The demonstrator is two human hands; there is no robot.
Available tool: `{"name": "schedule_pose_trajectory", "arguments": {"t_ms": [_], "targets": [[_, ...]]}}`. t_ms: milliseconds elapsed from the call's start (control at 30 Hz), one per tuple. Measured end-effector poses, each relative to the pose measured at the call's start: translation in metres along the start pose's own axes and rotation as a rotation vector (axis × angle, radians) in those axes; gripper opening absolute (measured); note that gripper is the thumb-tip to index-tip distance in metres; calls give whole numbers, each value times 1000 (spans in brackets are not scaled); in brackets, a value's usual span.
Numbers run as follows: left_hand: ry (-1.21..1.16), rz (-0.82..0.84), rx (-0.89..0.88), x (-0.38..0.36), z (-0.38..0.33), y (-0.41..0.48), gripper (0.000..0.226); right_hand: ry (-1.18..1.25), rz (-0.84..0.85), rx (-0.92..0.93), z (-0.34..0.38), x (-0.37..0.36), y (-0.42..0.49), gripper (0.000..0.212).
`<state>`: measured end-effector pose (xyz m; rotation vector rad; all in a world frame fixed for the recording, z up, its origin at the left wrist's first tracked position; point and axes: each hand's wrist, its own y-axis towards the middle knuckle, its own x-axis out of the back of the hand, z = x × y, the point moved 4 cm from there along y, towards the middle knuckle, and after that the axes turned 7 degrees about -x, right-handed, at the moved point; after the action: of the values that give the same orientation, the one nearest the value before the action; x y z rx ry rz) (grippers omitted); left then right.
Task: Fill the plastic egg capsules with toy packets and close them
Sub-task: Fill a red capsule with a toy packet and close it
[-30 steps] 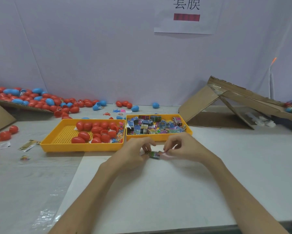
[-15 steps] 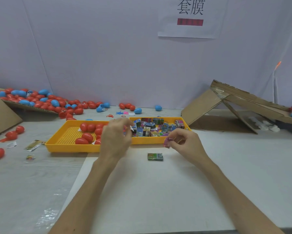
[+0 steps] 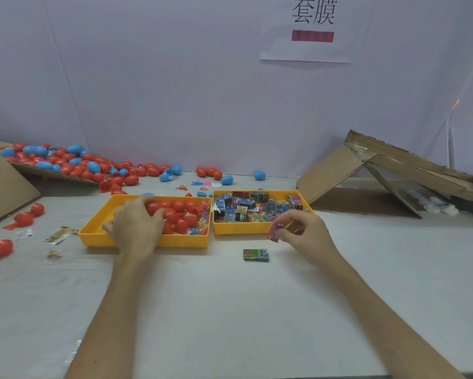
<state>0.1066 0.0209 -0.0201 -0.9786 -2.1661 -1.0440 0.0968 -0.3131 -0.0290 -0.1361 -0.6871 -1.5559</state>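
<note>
One shift — L hand onto eggs

My left tray and right tray are both yellow. The left tray has a floor of tiny dots. The red eggs are shiny, and the blue eggs are sky blue. The mixed packets show blue, green and pink. I see one pink packet and one green packet. The surface is pale grey, the cardboard brown and the wall pale purple. The white sign has black letters and a red bar.
</note>
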Motion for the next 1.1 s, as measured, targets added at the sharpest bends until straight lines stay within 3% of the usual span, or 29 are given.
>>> {"name": "schedule_pose_trajectory", "arguments": {"t_ms": [67, 133, 233, 300, 400, 667, 900, 1100], "targets": [[-219, -158, -152, 7, -17, -4, 32, 104, 30, -50, -2, 1, 1, 27], [-390, -204, -348, 9, -41, -14, 29, 237, 55, -109, -5, 1, 3, 23], [-518, -78, -588, -1, -80, -44, 10, 384, 61, -168, -9, 2, 4, 21], [-617, 123, -665, -15, -101, -67, 11, 436, 67, -180, -10, 2, 5, 21], [-671, 400, -669, -39, -114, -90, 19, 480, 107, -197, -13, 1, 6, 22], [-874, 723, -318, -59, -106, -87, 19, 478, 296, -170, -4, -9, -2, 13], [-813, 755, -450, -61, -108, -91, 8, 449, 320, -162, 1, -10, -4, 22], [-665, 741, -436, -63, -105, -90, 7, 451, 318, -159, 1, -11, -3, 27]]}}
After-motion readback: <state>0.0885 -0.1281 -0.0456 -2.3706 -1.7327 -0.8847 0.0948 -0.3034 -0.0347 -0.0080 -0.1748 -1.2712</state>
